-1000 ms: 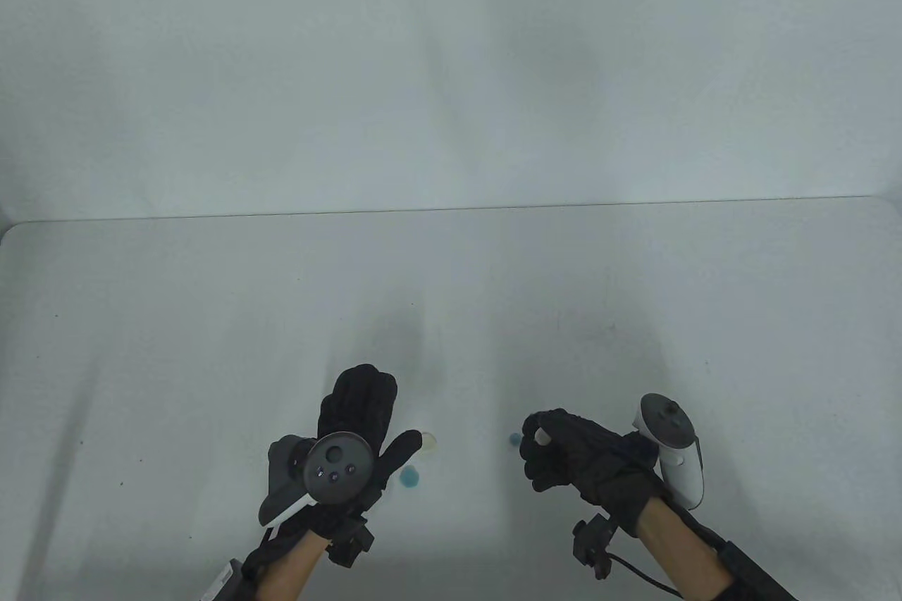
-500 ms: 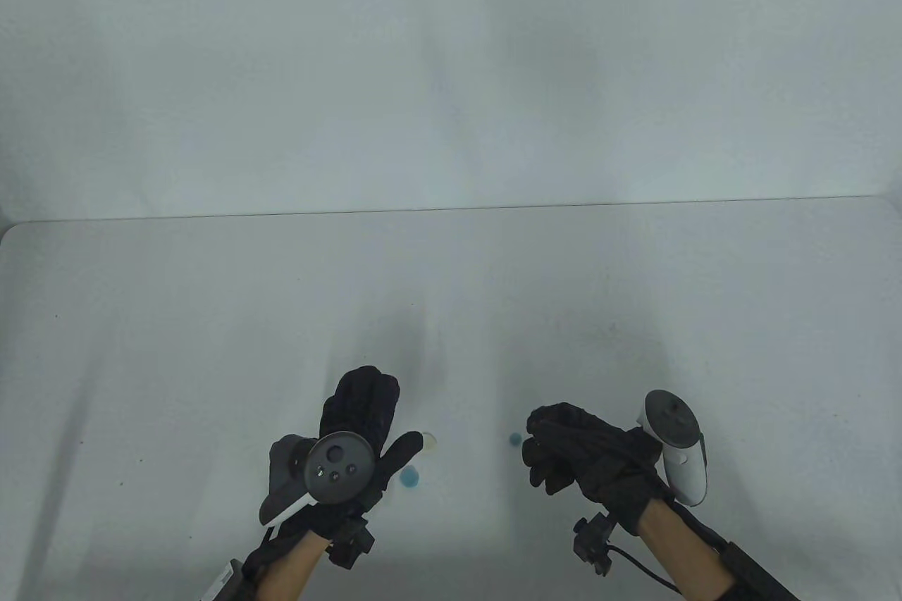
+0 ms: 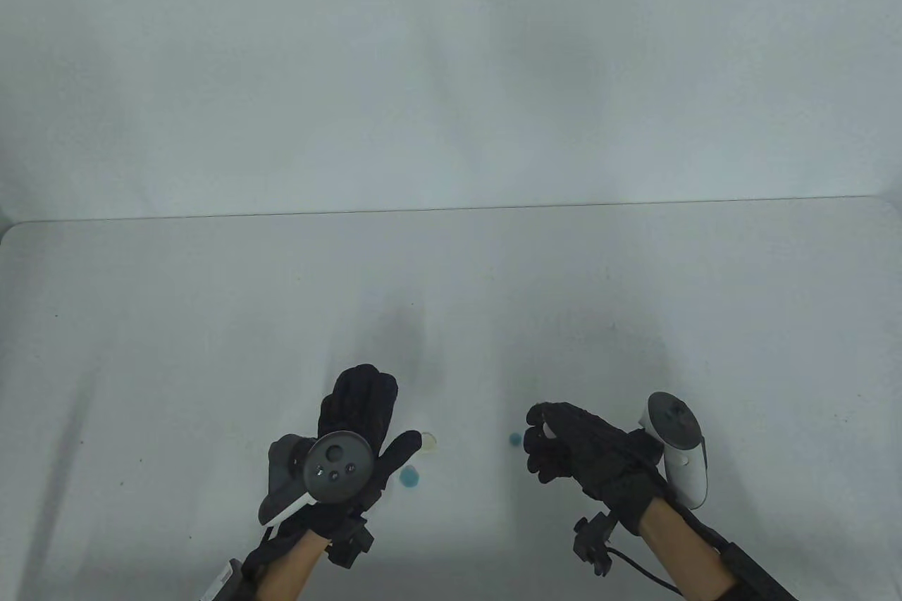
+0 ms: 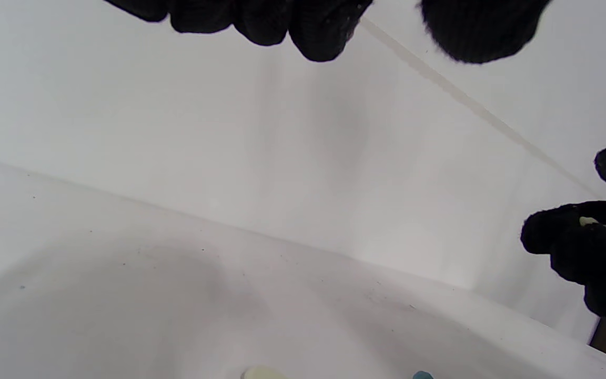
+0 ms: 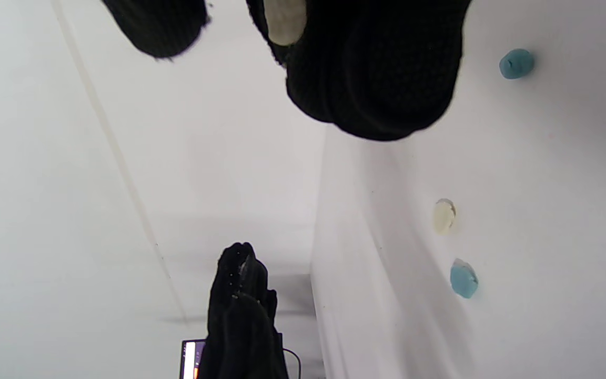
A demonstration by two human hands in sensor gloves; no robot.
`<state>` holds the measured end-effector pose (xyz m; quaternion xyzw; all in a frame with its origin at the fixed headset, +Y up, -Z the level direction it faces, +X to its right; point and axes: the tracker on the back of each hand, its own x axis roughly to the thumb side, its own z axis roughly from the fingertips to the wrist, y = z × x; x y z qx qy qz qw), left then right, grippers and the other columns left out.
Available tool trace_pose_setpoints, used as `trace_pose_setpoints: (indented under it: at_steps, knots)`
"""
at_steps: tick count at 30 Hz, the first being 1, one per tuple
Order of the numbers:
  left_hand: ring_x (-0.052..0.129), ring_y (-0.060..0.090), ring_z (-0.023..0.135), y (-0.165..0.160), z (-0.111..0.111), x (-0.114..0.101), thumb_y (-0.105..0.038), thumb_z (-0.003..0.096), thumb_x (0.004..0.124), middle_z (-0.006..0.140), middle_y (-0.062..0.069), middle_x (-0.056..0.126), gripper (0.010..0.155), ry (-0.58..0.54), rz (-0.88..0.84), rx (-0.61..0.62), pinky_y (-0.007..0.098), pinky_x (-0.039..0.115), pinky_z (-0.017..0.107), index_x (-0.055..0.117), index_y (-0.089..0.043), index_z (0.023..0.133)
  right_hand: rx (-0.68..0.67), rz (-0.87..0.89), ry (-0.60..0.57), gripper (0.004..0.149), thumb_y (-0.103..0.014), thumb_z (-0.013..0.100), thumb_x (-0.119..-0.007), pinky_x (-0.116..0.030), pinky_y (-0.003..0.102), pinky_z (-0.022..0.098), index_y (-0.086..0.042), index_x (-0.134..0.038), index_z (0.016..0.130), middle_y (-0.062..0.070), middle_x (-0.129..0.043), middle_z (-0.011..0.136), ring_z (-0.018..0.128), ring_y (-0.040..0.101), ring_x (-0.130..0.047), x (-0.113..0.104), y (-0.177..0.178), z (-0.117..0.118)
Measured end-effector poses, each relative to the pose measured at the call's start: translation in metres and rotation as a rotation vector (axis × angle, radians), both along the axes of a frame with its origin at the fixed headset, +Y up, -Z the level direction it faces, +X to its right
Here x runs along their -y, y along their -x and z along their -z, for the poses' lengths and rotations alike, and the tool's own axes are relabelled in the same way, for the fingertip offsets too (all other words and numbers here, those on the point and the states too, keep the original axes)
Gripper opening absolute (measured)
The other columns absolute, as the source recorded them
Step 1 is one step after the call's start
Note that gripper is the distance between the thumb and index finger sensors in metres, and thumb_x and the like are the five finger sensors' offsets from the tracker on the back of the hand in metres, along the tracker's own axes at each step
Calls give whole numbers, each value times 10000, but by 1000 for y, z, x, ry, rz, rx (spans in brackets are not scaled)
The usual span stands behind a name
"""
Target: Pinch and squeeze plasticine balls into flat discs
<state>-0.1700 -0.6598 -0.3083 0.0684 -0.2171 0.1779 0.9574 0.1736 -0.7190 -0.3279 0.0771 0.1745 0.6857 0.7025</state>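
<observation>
My right hand (image 3: 544,437) pinches a small cream plasticine piece (image 3: 547,430) between thumb and fingers, just above the table. The piece also shows at the top of the right wrist view (image 5: 284,22) and in the left wrist view (image 4: 588,221). A small blue ball (image 3: 515,438) lies just left of that hand and shows in the right wrist view (image 5: 516,63). My left hand (image 3: 377,418) is open and flat, holding nothing. A cream disc (image 3: 430,442) lies by its thumb, with a blue disc (image 3: 409,478) just below it. Both discs show in the right wrist view (image 5: 444,216) (image 5: 463,279).
The white table (image 3: 211,319) ends at a far edge where a white wall (image 3: 451,65) rises. A cable and a small black unit (image 3: 593,544) hang from my right wrist.
My right hand's fingers closed over the cream piece half a second ago, then shifted so it shows again. My left hand and the pieces on the table have not moved.
</observation>
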Motion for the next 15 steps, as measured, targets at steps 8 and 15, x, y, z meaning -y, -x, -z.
trace_pose_setpoints:
  at_steps: [8,15]
  knots:
    - [367,582,1060,0,0,1,-513,543,636,1160,312,339,810,2,2,3,659,413,725,429,-9,1142,30,-51,-31,390,-387,534,-805,-984,182,231,-106,-824,805,42,-999,598,393,145,-1067,-5,0,0]
    - [360,584,1060,0,0,1,-518,541,635,1161,312,333,816,3,5,4,660,409,725,427,-7,1142,39,-110,-36,383,-393,541,-789,-966,177,221,-111,-828,798,38,-991,577,380,136,-1047,-4,1,0]
